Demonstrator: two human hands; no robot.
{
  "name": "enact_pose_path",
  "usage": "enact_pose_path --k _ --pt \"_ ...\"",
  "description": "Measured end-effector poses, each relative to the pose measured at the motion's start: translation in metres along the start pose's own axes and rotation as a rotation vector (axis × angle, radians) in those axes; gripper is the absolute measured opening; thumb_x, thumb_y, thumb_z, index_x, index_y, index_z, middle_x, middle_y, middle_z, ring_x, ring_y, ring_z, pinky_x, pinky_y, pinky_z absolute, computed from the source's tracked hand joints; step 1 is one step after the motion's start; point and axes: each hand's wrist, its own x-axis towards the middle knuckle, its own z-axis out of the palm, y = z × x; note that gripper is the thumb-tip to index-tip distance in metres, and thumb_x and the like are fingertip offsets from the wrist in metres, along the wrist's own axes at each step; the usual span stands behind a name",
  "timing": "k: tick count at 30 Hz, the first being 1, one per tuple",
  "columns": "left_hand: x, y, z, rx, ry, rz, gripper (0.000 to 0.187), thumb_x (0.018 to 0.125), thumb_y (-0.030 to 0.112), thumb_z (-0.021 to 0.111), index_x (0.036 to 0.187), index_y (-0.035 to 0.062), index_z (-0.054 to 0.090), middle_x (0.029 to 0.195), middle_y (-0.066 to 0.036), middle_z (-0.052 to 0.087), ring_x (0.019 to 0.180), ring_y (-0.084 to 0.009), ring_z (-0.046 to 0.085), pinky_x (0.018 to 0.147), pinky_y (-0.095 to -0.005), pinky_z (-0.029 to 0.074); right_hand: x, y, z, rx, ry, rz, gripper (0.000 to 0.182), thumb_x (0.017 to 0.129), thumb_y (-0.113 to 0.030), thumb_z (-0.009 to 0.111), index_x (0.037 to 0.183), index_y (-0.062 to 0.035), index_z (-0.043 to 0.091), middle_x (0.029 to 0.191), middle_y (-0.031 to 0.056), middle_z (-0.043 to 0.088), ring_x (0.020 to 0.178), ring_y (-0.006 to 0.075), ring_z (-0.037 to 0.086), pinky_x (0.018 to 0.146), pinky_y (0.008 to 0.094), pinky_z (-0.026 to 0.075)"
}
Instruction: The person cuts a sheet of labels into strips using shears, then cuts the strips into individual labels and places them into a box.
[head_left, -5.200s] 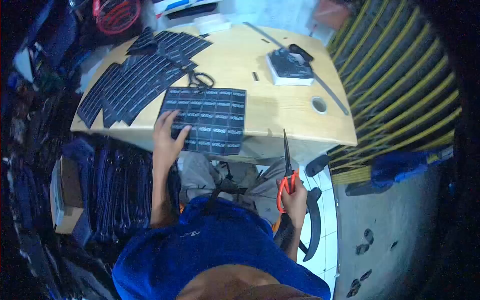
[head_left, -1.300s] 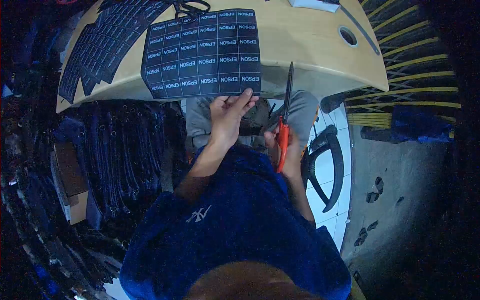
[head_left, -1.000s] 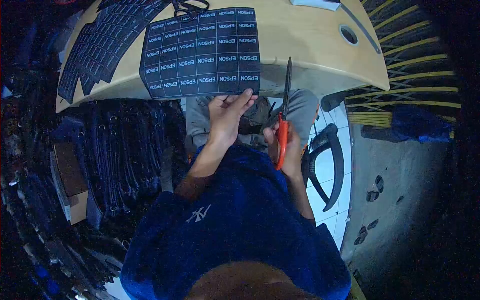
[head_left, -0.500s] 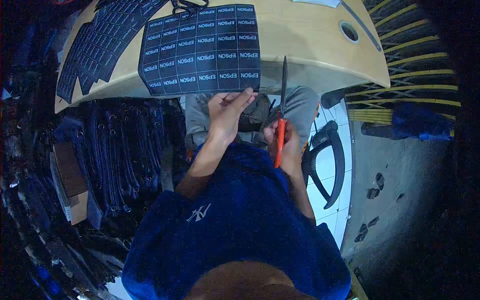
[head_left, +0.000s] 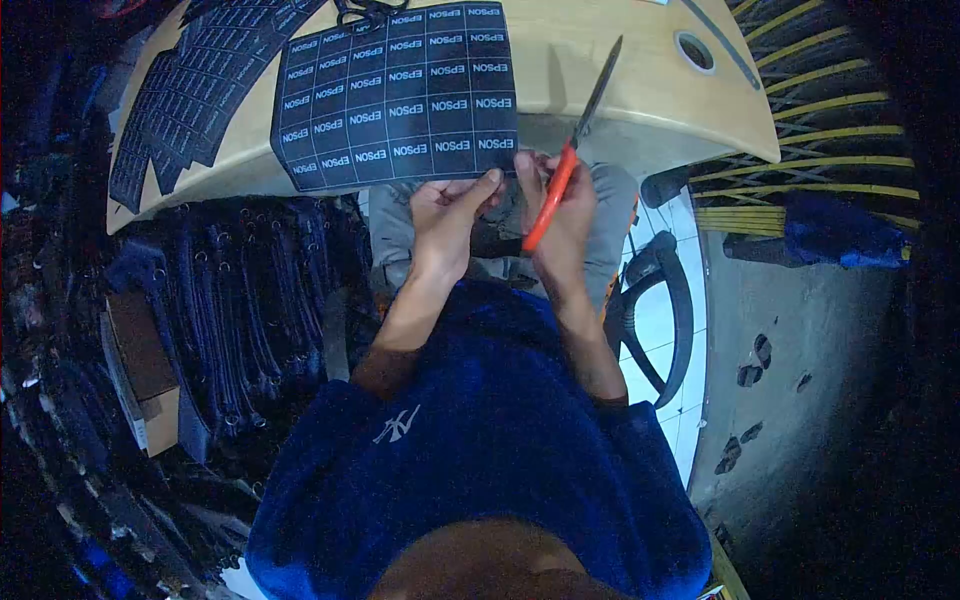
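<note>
left hand (head_left: 443,225) pinches the dark sheet (head_left: 400,100) gridded with upside-down "epson"; right hand (head_left: 572,210) grips orange-handled scissors (head_left: 567,163).

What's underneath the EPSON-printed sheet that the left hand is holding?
The sheet covers part of the wooden table, and its near edge overhangs the grey trousers. The left hand has its thumb on top, fingers partly hidden beneath. Whatever else lies there is covered.

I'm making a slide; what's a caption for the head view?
Left hand pinches the EPSON-printed sheet's edge; right hand holds orange-handled scissors.
</note>
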Motion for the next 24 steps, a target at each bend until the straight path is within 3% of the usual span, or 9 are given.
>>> enact_pose_path --k 9,11,14,24 --pt "-0.002 0.003 0.000 -0.035 -0.001 -0.016 0.007 0.080 0.005 0.065 0.086 0.0027 0.064 0.082 -0.006 0.065 0.072 -0.0111 0.060 0.065 -0.0238 0.046 0.010 0.014 0.002 -0.008 -0.023 0.034 0.030 0.074 -0.007 0.072 0.088 0.0004 0.046 0.082 0.0067 0.059 0.074 0.0107 0.056 0.065 0.0237 0.047" --pt "-0.002 0.000 -0.004 -0.073 -0.045 -0.030 0.011 0.082 0.003 0.061 0.093 0.0032 0.062 0.093 -0.007 0.064 0.084 -0.0156 0.060 0.076 -0.0285 0.047 0.008 0.009 0.003 -0.007 -0.030 0.053 0.030 0.074 -0.005 0.072 0.087 0.0003 0.046 0.082 0.0065 0.058 0.075 0.0106 0.056 0.065 0.0232 0.047" --pt "-0.001 0.003 0.000 -0.133 -0.004 -0.044 0.011 0.082 0.007 0.063 0.091 0.0008 0.062 0.086 -0.007 0.064 0.075 -0.0140 0.061 0.068 -0.0264 0.049 0.008 0.009 0.003 0.007 -0.045 0.042 0.029 0.073 -0.003 0.071 0.087 0.0001 0.046 0.082 0.0066 0.057 0.075 0.0103 0.055 0.065 0.0226 0.047" --pt "-0.002 0.003 -0.002 -0.076 0.034 0.032 0.008 0.083 0.006 0.062 0.088 0.0006 0.063 0.084 -0.008 0.065 0.074 -0.0135 0.062 0.067 -0.0244 0.048 0.011 0.011 0.003 0.077 -0.057 0.059 0.030 0.072 0.004 0.069 0.089 0.0004 0.045 0.083 0.0068 0.056 0.074 0.0109 0.056 0.064 0.0225 0.049"
